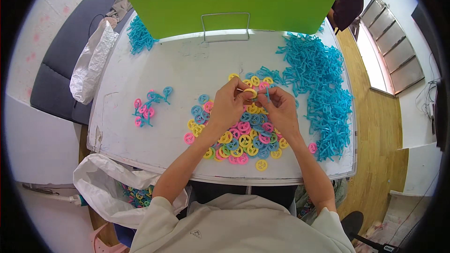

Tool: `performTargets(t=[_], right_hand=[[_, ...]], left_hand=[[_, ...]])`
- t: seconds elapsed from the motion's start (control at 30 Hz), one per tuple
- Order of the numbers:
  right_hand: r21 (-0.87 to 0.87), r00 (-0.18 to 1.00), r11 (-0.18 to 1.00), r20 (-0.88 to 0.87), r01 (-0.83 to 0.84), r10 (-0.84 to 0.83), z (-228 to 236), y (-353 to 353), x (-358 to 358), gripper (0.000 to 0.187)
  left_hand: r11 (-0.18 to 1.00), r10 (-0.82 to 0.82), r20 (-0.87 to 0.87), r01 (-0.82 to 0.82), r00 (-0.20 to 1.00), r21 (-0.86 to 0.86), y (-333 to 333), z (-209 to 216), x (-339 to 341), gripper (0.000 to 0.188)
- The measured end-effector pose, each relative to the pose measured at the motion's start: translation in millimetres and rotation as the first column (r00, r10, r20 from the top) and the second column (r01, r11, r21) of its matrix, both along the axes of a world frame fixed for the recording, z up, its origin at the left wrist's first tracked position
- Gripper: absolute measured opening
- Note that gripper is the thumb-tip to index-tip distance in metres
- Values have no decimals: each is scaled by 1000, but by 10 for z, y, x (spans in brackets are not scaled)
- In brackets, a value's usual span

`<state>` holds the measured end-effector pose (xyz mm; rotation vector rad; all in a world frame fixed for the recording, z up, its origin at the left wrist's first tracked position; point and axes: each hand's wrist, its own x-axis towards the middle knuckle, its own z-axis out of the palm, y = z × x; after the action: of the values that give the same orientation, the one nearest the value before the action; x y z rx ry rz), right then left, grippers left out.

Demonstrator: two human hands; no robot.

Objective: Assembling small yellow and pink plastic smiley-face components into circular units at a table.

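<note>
My left hand (230,103) pinches a small yellow plastic wheel (251,93) between thumb and fingers. Close beside it, my right hand (279,108) grips a small blue plastic stem piece (267,94), its upper end showing above the fingertips. The two parts are very near each other; whether they touch I cannot tell. Below and around both hands spreads a heap of wheels (243,129) in yellow, pink, blue and green. A big pile of blue stem pieces (328,107) lies to the right. On the left sits a small group of joined wheels and stems (149,107).
A green panel (225,2) stands across the table's far side, with a metal wire handle (226,27) at its base. More blue pieces (139,36) lie far left. A white sack (101,185) of colourful parts stands by the near left edge. Another person (349,2) is at the far right.
</note>
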<state>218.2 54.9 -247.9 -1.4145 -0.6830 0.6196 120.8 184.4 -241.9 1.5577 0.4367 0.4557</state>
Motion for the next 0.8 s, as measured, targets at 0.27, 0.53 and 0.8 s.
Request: performTargets(t=[0.27, 0.53, 0.8], right_hand=[[19, 981, 994, 160, 107, -109, 147, -43, -13, 20], [-113, 992, 987, 64, 115, -108, 162, -60, 57, 17], [-73, 971, 990, -201, 117, -129, 164, -26, 24, 18]], left_hand=[[998, 46, 27, -47, 999, 38, -49, 216, -9, 14], [992, 36, 108, -22, 994, -121, -75, 152, -10, 18], [986, 151, 152, -138, 977, -92, -181, 122, 8, 17]])
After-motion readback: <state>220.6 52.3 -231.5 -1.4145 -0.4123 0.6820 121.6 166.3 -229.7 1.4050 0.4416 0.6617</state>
